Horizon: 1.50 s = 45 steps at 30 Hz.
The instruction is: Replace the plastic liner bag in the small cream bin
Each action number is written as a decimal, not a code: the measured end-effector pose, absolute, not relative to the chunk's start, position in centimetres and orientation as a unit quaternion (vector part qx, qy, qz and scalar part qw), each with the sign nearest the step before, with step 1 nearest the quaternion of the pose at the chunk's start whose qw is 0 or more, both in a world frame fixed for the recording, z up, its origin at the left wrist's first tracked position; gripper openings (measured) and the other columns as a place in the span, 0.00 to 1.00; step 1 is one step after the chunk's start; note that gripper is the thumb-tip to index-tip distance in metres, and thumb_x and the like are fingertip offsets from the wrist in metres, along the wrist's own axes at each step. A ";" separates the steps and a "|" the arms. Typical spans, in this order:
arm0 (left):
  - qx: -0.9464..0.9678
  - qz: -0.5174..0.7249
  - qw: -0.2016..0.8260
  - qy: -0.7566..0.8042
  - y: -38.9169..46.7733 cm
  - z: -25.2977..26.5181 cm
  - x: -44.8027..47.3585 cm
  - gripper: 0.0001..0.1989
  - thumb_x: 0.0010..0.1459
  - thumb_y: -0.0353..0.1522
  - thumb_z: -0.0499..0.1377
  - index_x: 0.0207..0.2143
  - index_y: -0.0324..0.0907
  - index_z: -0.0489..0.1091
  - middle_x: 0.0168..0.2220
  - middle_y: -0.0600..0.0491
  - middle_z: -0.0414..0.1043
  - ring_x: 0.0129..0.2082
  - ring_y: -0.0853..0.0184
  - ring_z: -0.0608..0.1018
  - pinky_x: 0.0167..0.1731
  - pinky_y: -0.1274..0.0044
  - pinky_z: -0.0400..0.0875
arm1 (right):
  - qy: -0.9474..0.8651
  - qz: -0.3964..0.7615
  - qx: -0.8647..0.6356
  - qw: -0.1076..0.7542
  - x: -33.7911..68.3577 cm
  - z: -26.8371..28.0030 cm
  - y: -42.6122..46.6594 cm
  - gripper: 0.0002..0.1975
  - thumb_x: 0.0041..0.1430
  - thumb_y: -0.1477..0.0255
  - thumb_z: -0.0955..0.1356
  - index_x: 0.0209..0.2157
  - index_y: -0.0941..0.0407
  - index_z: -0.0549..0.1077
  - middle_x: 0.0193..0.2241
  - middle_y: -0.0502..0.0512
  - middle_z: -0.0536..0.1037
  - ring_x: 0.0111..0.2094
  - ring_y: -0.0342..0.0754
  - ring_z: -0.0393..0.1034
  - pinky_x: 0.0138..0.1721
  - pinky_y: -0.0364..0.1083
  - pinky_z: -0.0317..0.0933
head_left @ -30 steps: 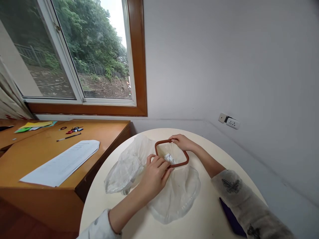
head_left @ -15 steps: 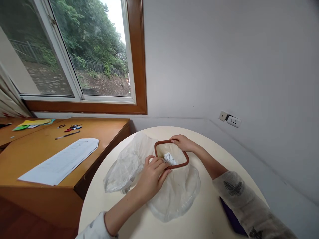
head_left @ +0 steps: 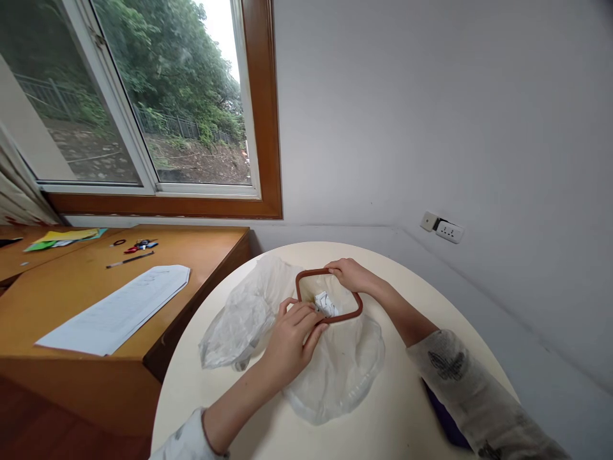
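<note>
In the head view, a brown rounded-square rim [head_left: 347, 314], like that of a small waste bin, sits over a translucent white plastic bag [head_left: 338, 377]. The bag hangs out around it onto the table, and the bin's body is hidden. Crumpled white paper [head_left: 325, 303] with dark marks lies within the opening. My left hand [head_left: 293, 335] is closed on the near left part of the rim, its thumb toward me. At the far right side, my right hand [head_left: 353, 275] pinches the rim, fingers curled over its edge.
More of the crumpled plastic [head_left: 239, 319] spreads to the left on the round cream table [head_left: 397, 409]. A dark purple item [head_left: 443, 415] is partly covered by my right sleeve. The wooden desk [head_left: 211, 255] at left bears papers [head_left: 119, 310], a pen [head_left: 129, 260] and scissors [head_left: 138, 246].
Both hands stay at the same places on the rim. Only a very slight shift of the view shows.
</note>
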<state>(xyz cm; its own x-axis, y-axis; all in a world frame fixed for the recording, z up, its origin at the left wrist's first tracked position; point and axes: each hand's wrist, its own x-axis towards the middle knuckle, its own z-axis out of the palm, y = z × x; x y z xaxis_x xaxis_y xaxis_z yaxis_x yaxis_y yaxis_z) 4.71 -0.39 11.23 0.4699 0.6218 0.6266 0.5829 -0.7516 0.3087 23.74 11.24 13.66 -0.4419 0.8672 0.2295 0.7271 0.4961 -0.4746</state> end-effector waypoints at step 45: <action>0.537 0.501 0.568 0.371 3.3 16.7 3.7 0.22 0.60 0.36 0.51 0.55 0.41 0.51 0.26 0.54 0.71 0.21 0.70 0.76 0.30 0.72 0.72 | -0.755 0.117 -0.522 0.379 24.4 18.8 1.5 0.15 0.60 0.66 0.57 0.41 0.52 0.70 0.21 0.47 0.68 0.21 0.41 0.59 0.25 0.42 0.56</action>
